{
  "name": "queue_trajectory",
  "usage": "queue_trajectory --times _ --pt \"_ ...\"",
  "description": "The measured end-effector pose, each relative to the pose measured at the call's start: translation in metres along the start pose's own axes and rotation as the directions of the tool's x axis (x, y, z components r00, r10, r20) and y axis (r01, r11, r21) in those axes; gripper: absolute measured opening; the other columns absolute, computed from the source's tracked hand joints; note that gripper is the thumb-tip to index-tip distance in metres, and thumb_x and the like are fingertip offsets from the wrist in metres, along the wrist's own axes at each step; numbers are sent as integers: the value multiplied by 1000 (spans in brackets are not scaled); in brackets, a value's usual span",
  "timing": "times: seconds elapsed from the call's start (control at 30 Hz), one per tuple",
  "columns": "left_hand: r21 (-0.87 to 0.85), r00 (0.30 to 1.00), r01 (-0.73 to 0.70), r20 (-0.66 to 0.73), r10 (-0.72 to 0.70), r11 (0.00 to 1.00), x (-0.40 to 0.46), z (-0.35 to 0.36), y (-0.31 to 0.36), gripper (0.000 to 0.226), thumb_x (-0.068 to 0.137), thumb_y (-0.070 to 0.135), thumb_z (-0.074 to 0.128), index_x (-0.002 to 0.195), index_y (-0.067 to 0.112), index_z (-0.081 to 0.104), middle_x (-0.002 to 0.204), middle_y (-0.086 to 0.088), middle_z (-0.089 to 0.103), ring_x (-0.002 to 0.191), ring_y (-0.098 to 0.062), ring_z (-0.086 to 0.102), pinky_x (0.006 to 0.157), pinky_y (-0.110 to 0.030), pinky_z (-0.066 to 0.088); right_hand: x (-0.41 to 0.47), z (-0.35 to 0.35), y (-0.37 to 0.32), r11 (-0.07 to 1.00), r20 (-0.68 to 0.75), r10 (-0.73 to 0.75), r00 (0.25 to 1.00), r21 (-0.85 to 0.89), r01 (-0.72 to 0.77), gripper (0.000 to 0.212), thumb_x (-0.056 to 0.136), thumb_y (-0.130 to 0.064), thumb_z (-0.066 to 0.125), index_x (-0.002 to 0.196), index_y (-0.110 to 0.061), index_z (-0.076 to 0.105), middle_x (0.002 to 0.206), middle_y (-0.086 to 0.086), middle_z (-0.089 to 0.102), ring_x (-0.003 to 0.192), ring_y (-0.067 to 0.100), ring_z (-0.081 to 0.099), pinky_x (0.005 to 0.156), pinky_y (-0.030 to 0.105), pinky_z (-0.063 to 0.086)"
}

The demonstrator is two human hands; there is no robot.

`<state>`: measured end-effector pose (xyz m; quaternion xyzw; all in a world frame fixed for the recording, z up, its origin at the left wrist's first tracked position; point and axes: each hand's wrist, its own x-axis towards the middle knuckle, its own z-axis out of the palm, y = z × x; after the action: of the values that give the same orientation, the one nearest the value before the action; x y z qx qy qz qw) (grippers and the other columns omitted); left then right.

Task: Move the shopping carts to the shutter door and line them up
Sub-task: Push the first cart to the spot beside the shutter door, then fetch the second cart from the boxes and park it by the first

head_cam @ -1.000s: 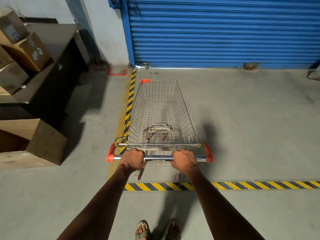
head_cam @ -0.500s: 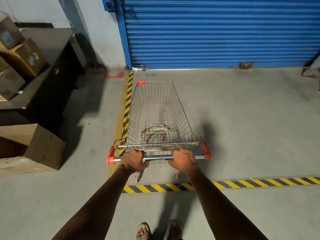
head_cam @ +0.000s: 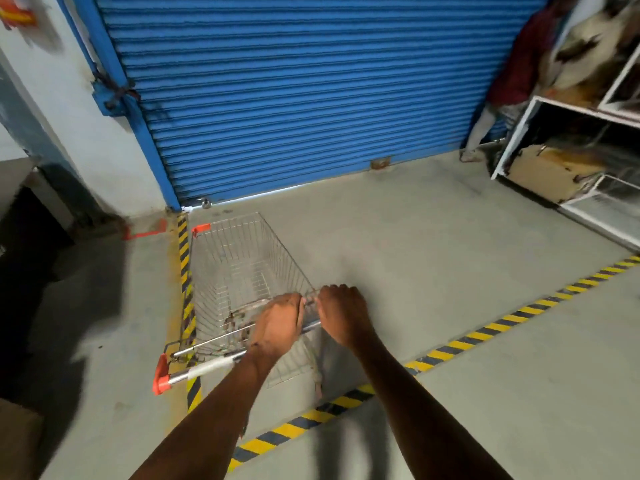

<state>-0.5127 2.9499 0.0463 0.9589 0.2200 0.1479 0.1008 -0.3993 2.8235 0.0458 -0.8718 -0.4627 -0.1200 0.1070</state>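
A: Forearms first, at the bottom of the view, both reaching forward and up-left to the rear of the empty silver wire shopping cart with orange corner caps (head_cam: 239, 271).

B: And the hands?

A: Close together, toward the right end of the bright metal handle bar with an orange end cap (head_cam: 204, 368). The left hand (head_cam: 278, 329) is curled down over the bar and looks clamped on it. The right hand (head_cam: 341, 315) sits just beside it at the cart's rear right corner – fingers folded over bar or basket rim, I cannot tell which through the blur.

B: Which way does the cart lie?

A: Ahead and to the left of both hands. Its long axis runs from the handle up toward the ribbed blue metal shutter door (head_cam: 294, 98), nearly parallel to the yellow-and-black striped floor tape (head_cam: 185, 268) along its left side. The nose, marked by an orange cap, stands near the door's foot but apart from it.

B: So the coming move?

A: My judgement: a short push along that axis – the left hand is nearer the basket's middle, so it would steer. Beyond, at the far right, a white-framed metal shelf rack holding cardboard (head_cam: 554, 161) and a person standing by the door (head_cam: 509, 74).
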Motion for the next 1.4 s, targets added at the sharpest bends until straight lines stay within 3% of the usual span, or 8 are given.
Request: queue_trajectory --times 0.27,0.47,0.6,0.73,0.93,1.17,1.3,1.4 --pt "14 918 -359 188 350 933 -20 89 210 28 98 39 45 82 22 57 74 -4 66 70 -24 68 60 -34 50 -162 -48 167 911 51 404 913 -115 -396 27 92 -37 50 71 -24 60 63 -1 62 59 25 62 56 34 42" --pt "144 711 -703 153 686 697 -45 154 446 33 94 26 38 69 19 57 58 -2 53 47 -23 58 41 -30 47 -337 -127 322 758 -41 635 771 -163 -632 33 99 -38 45 76 -22 63 70 3 67 67 29 64 66 39 45" --pt "63 598 -801 149 788 596 -85 154 623 25 81 24 73 63 21 56 53 1 55 45 -17 59 40 -24 42 -456 -181 415 593 -100 779 619 -204 -779 42 102 -40 35 81 -21 66 77 4 71 73 30 66 72 41 47" --pt "-113 508 -843 153 848 526 -130 172 756 24 95 37 58 76 23 55 64 0 63 60 -19 66 52 -31 51 -564 -226 480 396 -98 900 425 -223 -891 42 103 -39 35 82 -21 65 80 4 72 77 30 67 76 41 47" --pt "-103 207 -967 222 953 234 -168 231 926 26 101 27 47 77 24 53 58 4 59 49 -17 64 43 -24 41 -701 -255 582 189 -181 956 232 -225 -956 36 105 -39 41 82 -21 63 84 3 73 82 30 67 78 41 44" --pt "-150 -54 -987 15 998 -51 -184 290 1135 90 84 19 -34 92 18 56 78 -1 63 67 -23 68 53 -28 46 -832 -303 728 -48 -324 946 21 -204 -978 30 101 -36 53 73 -23 53 73 0 69 72 30 63 70 39 40" --pt "-143 -93 -986 59 994 -84 -184 291 1256 27 101 22 46 74 21 51 56 2 55 45 -17 59 41 -22 40 -884 -337 806 -139 -380 924 -46 -222 -965 30 99 -33 57 73 -20 58 70 1 68 68 32 61 65 38 35" --pt "-159 -151 -978 105 983 -133 -186 306 1337 30 98 23 54 73 23 38 52 4 50 41 -15 56 40 -21 31 -922 -356 862 -211 -404 908 -116 -200 -957 29 100 -34 57 75 -19 62 71 2 69 68 32 61 65 38 37"
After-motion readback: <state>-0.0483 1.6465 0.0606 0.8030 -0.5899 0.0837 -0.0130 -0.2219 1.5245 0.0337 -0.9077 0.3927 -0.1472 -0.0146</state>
